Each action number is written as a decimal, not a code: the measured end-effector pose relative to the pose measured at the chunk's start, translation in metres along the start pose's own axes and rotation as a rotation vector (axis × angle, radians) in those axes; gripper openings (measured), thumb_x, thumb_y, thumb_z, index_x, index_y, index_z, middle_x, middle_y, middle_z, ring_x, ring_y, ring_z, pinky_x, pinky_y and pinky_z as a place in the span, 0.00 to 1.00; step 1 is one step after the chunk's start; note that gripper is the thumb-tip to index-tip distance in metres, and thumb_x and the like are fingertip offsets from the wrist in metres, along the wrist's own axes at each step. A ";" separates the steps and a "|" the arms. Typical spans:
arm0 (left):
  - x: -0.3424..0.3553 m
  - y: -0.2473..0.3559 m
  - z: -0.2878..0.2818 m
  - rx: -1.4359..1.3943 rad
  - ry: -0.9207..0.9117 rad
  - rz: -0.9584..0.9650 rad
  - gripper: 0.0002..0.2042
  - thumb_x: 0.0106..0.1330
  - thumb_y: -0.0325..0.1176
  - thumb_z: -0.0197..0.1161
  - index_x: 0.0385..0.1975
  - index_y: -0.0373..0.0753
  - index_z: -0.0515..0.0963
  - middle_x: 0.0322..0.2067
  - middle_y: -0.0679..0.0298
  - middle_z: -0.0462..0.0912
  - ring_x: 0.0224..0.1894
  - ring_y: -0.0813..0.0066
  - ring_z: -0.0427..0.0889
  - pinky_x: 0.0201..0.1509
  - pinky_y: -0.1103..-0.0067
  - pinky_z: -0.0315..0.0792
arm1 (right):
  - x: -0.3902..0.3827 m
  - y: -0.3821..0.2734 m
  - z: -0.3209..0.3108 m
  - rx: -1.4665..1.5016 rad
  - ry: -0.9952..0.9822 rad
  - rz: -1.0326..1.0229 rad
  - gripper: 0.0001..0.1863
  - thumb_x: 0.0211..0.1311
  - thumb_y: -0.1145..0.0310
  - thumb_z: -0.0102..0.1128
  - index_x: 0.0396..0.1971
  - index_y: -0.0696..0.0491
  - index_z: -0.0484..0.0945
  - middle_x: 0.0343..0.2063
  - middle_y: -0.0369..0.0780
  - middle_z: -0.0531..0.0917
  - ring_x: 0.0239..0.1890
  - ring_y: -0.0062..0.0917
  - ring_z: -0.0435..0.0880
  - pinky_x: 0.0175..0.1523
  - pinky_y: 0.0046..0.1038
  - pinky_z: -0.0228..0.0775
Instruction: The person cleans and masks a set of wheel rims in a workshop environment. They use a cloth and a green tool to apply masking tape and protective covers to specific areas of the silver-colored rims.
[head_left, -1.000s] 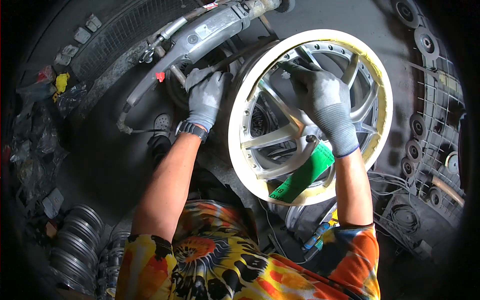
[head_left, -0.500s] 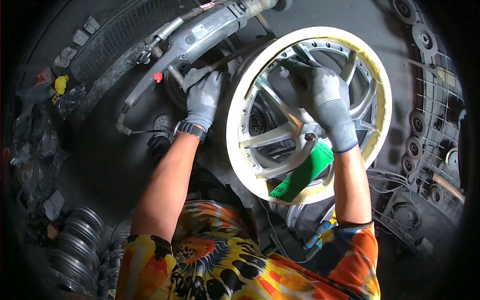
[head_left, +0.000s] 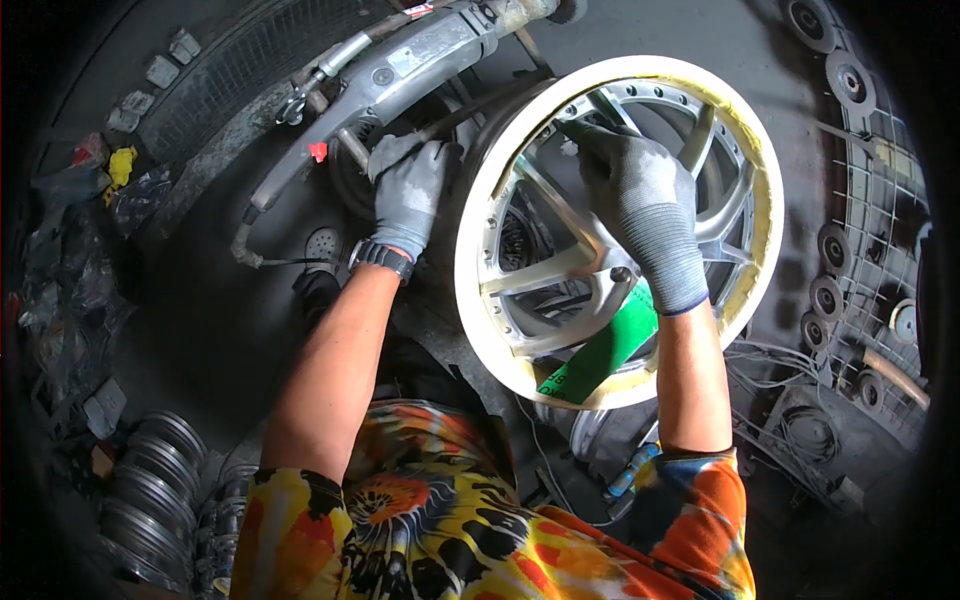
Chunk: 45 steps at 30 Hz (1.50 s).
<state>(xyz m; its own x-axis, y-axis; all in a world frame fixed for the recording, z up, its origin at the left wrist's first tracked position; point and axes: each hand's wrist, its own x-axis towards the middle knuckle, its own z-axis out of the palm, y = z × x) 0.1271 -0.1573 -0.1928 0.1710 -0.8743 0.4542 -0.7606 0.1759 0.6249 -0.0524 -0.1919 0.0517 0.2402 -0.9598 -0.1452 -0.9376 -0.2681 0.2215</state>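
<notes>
A silver multi-spoke alloy wheel (head_left: 540, 268) with a pale yellow lip stands tilted in front of me. My right hand (head_left: 645, 180), in a grey glove, reaches over its spokes. Its fingertips are pinched together near the upper left inner edge, and what they hold is hidden. A green abrasive strip (head_left: 600, 350) lies below that wrist, running from the hub across the lower lip. My left hand (head_left: 412, 185), also gloved, has curled fingers at the rear edge of the wheel's barrel, partly hidden. Beside it is a grey power tool (head_left: 400, 72).
Several wheels are stacked (head_left: 155, 490) at the lower left. Grinding discs (head_left: 850, 80) hang on a wire rack (head_left: 870, 230) at the right. Plastic bags (head_left: 75, 310) lie at the far left. A cable (head_left: 540, 450) and a blue-handled tool (head_left: 630, 472) lie below the wheel.
My right forearm and elbow have shifted slightly left, and the hand has turned a little. The green strip's upper end has moved slightly left. My left hand has barely moved.
</notes>
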 end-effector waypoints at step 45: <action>0.000 0.001 -0.002 -0.032 -0.056 -0.037 0.06 0.71 0.36 0.61 0.33 0.45 0.83 0.34 0.58 0.87 0.41 0.56 0.85 0.56 0.61 0.75 | -0.007 0.004 0.005 0.008 0.066 -0.082 0.13 0.68 0.62 0.60 0.48 0.38 0.88 0.35 0.42 0.89 0.39 0.40 0.90 0.44 0.41 0.82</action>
<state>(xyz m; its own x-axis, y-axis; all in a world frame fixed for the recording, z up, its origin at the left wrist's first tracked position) 0.1271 -0.1561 -0.1907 0.1622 -0.9045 0.3946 -0.7337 0.1568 0.6611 -0.0590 -0.1862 0.0485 0.3319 -0.9382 -0.0986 -0.9162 -0.3454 0.2032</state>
